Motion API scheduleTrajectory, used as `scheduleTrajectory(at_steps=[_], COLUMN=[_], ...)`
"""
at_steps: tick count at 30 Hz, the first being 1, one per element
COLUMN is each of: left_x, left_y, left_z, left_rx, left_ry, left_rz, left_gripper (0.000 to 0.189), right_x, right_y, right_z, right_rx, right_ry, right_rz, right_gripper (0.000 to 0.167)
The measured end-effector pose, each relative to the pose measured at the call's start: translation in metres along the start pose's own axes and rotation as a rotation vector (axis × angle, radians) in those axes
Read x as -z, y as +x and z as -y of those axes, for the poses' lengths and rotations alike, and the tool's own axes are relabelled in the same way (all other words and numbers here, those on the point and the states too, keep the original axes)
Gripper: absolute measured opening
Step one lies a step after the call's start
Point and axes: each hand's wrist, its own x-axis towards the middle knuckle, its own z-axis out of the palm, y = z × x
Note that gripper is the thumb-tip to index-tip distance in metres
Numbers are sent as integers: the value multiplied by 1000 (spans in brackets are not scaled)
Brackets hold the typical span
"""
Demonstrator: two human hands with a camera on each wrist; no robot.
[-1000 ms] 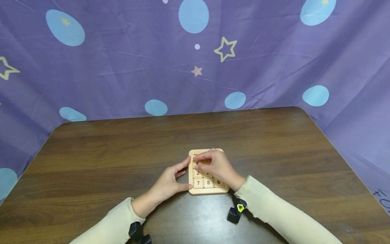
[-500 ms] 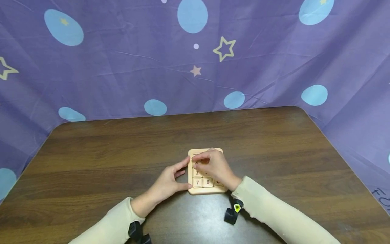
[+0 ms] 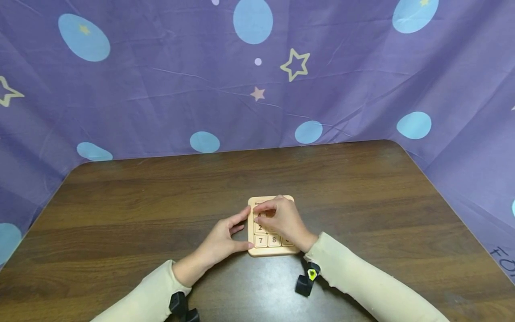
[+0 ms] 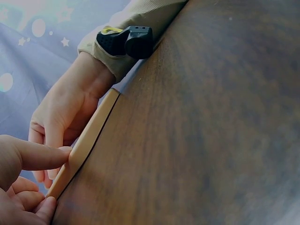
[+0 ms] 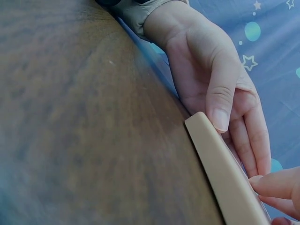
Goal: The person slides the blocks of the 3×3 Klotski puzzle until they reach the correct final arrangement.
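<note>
A small pale wooden number puzzle point(image 3: 273, 252) lies flat on the table, its square tiles marked with printed digits. My left hand point(image 3: 220, 239) spans its left side: the thumb touches the lower left corner, the index finger the upper left. In the left wrist view the left thumb and fingertips press against the puzzle's side wall point(image 4: 86, 136). Over the upper tiles lies my right hand point(image 3: 286, 222), index tip and thumb tip a small gap apart at tile 4 point(image 3: 259, 215). It hides most of the upper and right tiles. Tiles 2 point(image 3: 260, 228), 7 point(image 3: 260, 240) and 8 point(image 3: 274, 240) show.
The brown wooden table point(image 3: 161, 188) extends around the puzzle. Behind it hangs a purple curtain point(image 3: 181, 89) with stars and blue spots. Each sleeved wrist carries a small black camera, such as the right one point(image 3: 303, 285).
Both hands keep nearly the same position on the puzzle. The right wrist has shifted slightly to the left, and the whole view has drifted a little.
</note>
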Motion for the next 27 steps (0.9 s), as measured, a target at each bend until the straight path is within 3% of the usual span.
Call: scheduleTrajectory(at_steps=[27], left_x=[1], left_y=[-1], left_z=[0], left_rx=[3], left_ry=[10], left_rz=[1], left_gripper=[81], right_x=[-2], right_y=[1], right_z=[1], right_rx=[42], right_ry=[-58], right_rz=[-2], right_gripper=[15])
